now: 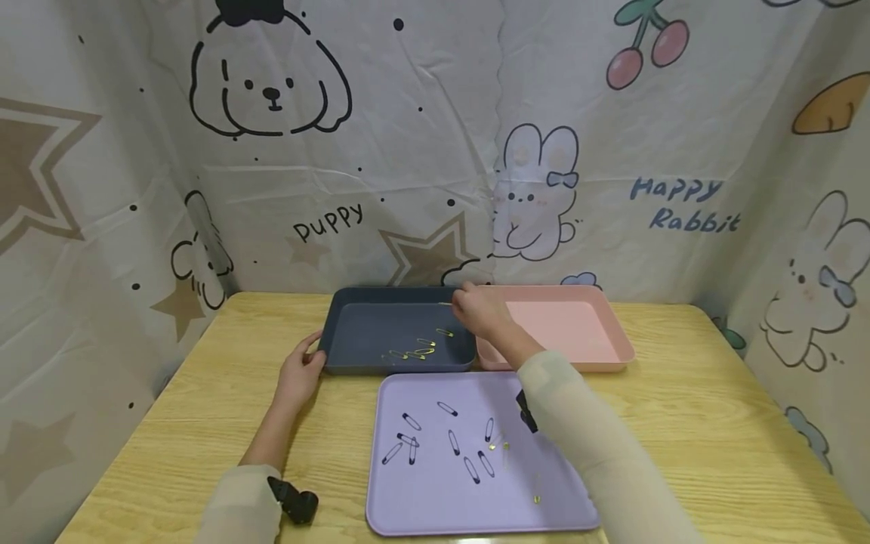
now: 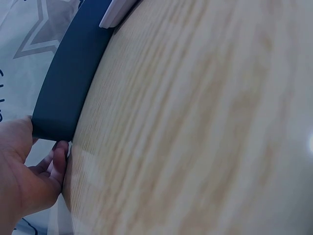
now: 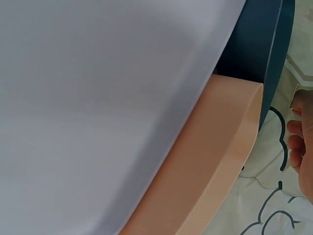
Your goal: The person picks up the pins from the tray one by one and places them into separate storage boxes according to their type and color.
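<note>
My right hand [image 1: 481, 311] pinches a gold safety pin [image 1: 445, 304] above the right end of the dark blue tray [image 1: 363, 325]. In the right wrist view the pin's thin tip [image 3: 296, 89] pokes out from the fingertips. My left hand [image 1: 302, 370] holds the blue tray's left end, thumb and fingers at its corner in the left wrist view. Several gold safety pins [image 1: 424, 351] lie inside that tray. On the lilac tray [image 1: 421, 506] in front are several black safety pins [image 1: 454, 443] and a few gold ones [image 1: 537, 499].
A pink tray [image 1: 564, 332] stands right of the blue one, its near left part behind my right arm. All three trays rest on a wooden table [image 1: 326, 468]. A printed curtain [image 1: 408, 151] hangs behind and along both sides.
</note>
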`<state>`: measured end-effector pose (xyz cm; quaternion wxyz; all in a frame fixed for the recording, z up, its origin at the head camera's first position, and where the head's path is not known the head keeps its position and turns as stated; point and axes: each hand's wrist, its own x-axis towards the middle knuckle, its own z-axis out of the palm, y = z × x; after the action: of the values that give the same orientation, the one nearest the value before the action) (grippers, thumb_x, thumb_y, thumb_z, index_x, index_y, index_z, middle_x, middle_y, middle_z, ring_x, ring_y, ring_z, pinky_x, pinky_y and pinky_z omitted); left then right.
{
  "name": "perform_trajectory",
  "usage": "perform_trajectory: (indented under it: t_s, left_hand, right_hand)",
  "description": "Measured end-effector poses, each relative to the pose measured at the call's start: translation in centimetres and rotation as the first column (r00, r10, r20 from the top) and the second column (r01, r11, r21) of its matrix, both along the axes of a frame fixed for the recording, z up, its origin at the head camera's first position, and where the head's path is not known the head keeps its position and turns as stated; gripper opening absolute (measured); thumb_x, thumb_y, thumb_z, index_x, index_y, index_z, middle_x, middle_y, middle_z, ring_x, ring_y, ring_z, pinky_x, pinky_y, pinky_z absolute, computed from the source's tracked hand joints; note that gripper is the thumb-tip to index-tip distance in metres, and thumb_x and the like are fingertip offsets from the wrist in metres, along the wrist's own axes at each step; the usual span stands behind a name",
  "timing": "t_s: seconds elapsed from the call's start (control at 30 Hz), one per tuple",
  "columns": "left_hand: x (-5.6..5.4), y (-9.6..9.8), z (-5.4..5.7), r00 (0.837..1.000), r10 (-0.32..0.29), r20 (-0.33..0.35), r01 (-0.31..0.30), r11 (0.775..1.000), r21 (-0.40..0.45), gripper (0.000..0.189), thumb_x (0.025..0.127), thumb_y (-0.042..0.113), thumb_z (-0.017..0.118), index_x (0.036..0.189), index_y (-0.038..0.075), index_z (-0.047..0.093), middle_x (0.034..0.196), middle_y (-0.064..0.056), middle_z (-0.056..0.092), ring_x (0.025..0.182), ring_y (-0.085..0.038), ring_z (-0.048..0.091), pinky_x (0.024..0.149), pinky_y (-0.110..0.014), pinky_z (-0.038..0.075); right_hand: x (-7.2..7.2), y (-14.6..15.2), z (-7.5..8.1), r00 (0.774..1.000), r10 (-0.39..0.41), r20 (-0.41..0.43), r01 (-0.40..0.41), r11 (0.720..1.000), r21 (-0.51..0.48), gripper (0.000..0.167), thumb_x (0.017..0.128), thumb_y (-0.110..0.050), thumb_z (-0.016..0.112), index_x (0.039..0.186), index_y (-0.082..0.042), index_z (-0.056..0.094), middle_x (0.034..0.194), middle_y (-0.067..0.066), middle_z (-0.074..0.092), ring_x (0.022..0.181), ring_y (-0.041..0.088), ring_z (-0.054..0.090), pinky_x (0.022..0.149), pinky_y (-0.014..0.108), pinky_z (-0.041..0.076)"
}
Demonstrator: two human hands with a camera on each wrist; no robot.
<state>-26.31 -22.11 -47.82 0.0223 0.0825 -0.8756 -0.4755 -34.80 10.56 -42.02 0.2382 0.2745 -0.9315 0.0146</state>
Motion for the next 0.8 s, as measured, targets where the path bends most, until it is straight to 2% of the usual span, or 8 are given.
perform_trajectory:
  t_s: [0.07, 0.17, 0.5, 0.6, 0.8]
  left_hand:
    - [0.0, 0.0, 0.1, 1.0, 0.003, 0.002, -0.003, 1.0, 0.001, 0.046, 0.098, 0.024, 0.04, 0.144, 0.02, 0.037, 0.108, -0.014, 0.056, 0.08, -0.015, 0.047, 0.065, -0.024, 0.039]
    - [0.0, 0.1, 0.2, 1.0, 0.003, 0.004, -0.003, 1.0, -0.001, 0.047, 0.098, 0.023, 0.04, 0.144, 0.019, 0.037, 0.11, -0.015, 0.056, 0.082, -0.016, 0.048, 0.066, -0.025, 0.039]
    - [0.0, 0.1, 0.1, 1.0, 0.006, -0.003, -0.006, 1.0, -0.021, 0.047, 0.098, 0.022, 0.04, 0.144, 0.018, 0.038, 0.112, -0.016, 0.057, 0.088, -0.019, 0.05, 0.068, -0.025, 0.039]
    - [0.0, 0.1, 0.0, 1.0, 0.007, 0.005, -0.007, 1.0, -0.023, 0.046, 0.098, 0.023, 0.04, 0.144, 0.018, 0.038, 0.111, -0.015, 0.057, 0.088, -0.019, 0.05, 0.068, -0.025, 0.04]
    - [0.1, 0.0, 0.1, 1.0, 0.004, 0.004, -0.004, 1.0, -0.016, 0.047, 0.098, 0.023, 0.04, 0.144, 0.018, 0.037, 0.11, -0.015, 0.057, 0.087, -0.018, 0.05, 0.068, -0.025, 0.04]
  right_hand:
    - [-0.1, 0.0, -0.2, 0.999, 0.017, -0.047, -0.016, 1.0, 0.019, 0.01, 0.083, -0.017, 0.061, 0.079, -0.011, 0.067, 0.078, 0.005, 0.058, 0.063, 0.025, 0.059, 0.058, 0.038, 0.048]
    - [-0.1, 0.0, -0.4, 0.997, 0.029, -0.073, -0.026, 0.999, 0.043, 0.01, 0.083, -0.017, 0.062, 0.077, -0.01, 0.066, 0.076, 0.005, 0.057, 0.063, 0.025, 0.058, 0.058, 0.037, 0.047]
    - [-0.2, -0.5, -1.5, 0.997, 0.003, -0.083, -0.002, 1.0, 0.016, 0.011, 0.082, -0.016, 0.062, 0.075, -0.008, 0.064, 0.076, 0.008, 0.057, 0.067, 0.027, 0.056, 0.055, 0.038, 0.046]
    - [-0.1, -0.8, -1.7, 0.997, -0.028, -0.065, 0.029, 1.0, 0.01, 0.013, 0.084, -0.017, 0.061, 0.076, -0.007, 0.064, 0.076, 0.009, 0.058, 0.068, 0.028, 0.056, 0.056, 0.04, 0.046]
    - [0.3, -1.0, -1.4, 0.992, -0.105, 0.064, 0.105, 0.994, 0.004, 0.013, 0.085, -0.018, 0.062, 0.086, -0.005, 0.063, 0.086, 0.012, 0.059, 0.073, 0.029, 0.058, 0.057, 0.042, 0.049]
